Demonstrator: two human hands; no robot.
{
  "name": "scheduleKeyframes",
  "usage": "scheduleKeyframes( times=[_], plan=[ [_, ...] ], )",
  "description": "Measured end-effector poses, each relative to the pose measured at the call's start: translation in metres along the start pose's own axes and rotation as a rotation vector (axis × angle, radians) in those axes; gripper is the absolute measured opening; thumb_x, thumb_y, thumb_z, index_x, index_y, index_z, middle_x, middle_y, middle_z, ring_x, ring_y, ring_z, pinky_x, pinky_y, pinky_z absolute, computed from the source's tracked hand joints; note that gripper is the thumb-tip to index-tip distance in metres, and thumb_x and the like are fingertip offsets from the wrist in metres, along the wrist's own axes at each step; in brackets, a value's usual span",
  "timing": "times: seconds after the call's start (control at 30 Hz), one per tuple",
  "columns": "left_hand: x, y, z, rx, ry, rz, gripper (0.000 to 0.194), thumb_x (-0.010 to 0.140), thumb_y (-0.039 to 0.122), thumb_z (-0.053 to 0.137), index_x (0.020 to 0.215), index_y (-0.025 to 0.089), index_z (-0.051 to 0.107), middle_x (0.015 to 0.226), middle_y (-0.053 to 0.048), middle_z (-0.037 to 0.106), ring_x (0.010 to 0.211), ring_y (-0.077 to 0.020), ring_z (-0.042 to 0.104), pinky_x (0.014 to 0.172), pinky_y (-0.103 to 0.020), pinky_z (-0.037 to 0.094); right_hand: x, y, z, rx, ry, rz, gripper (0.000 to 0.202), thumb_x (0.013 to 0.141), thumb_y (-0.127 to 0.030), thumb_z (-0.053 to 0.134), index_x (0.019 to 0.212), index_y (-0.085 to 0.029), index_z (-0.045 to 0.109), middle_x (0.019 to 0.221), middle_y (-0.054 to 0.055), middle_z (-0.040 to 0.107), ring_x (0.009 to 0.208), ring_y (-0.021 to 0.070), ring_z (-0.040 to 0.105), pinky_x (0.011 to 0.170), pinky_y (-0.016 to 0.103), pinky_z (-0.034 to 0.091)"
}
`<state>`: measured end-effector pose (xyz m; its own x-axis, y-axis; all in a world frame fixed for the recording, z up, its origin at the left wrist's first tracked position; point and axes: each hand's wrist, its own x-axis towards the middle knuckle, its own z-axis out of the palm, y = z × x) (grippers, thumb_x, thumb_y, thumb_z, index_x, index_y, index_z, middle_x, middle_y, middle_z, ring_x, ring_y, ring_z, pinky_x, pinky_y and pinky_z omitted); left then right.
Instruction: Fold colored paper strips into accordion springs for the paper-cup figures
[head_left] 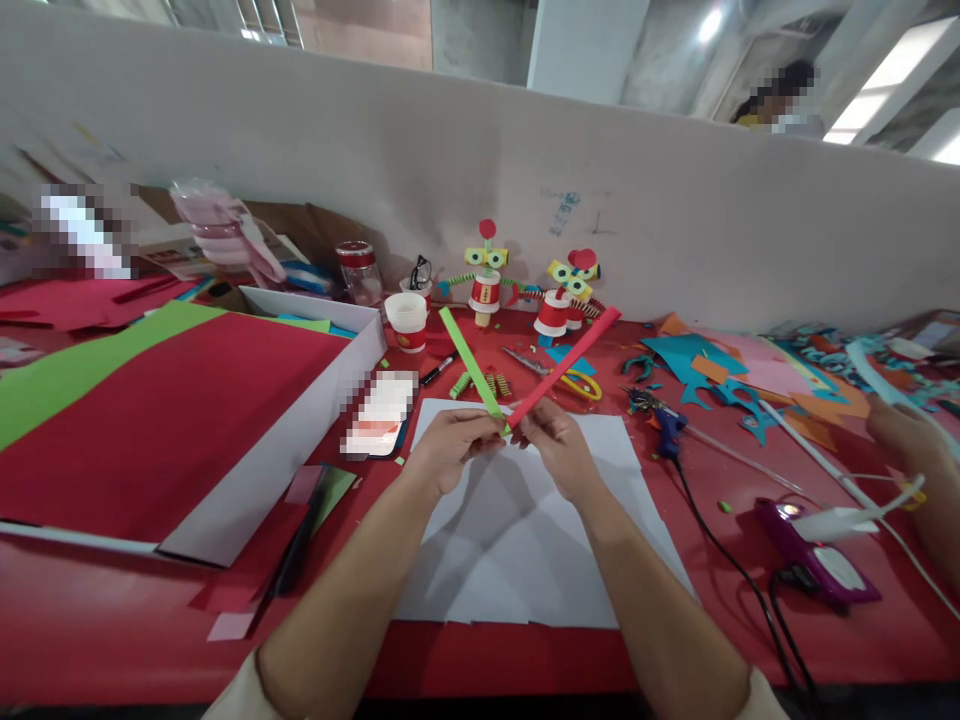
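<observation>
A green paper strip (471,362) and a red paper strip (566,366) meet at their lower ends and spread upward in a V. My left hand (459,445) pinches the foot of the green strip. Close beside it, my right hand (551,446) grips the lower end of the red one. Both hands are over white paper sheets (517,560) on the red table. Just behind the strips lie small folded paper springs (495,385) and yellow-handled scissors (581,384). My fingertips partly hide the joint between the strips.
To the left stands a white box (300,440) with red and green sheets; a phone (381,415) lies beside it. Paper-cup figures (486,290) stand at the wall. On the right are a glue gun (667,430), a purple power strip (821,565) and another person's hand (900,430).
</observation>
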<state>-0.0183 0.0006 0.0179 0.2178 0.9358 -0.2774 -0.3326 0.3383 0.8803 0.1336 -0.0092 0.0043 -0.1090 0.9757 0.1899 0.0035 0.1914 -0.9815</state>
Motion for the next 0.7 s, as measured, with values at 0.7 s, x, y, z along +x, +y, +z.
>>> scheduleKeyframes(
  times=[0.7],
  plan=[
    [-0.0014,-0.0051,0.0017,-0.043,-0.031,0.045,0.010,0.060,0.018,0.077,0.064,0.012,0.070,0.063,-0.004,0.068,0.061,-0.0155,0.065,0.081,-0.036,0.053,0.0049,0.0090,-0.0086,0.190,-0.148,0.130,0.021,0.075,-0.039,0.070,0.080,-0.020,0.063,0.073,-0.002,0.058,0.064,0.0097,0.056,0.060,0.023,0.049]
  ],
)
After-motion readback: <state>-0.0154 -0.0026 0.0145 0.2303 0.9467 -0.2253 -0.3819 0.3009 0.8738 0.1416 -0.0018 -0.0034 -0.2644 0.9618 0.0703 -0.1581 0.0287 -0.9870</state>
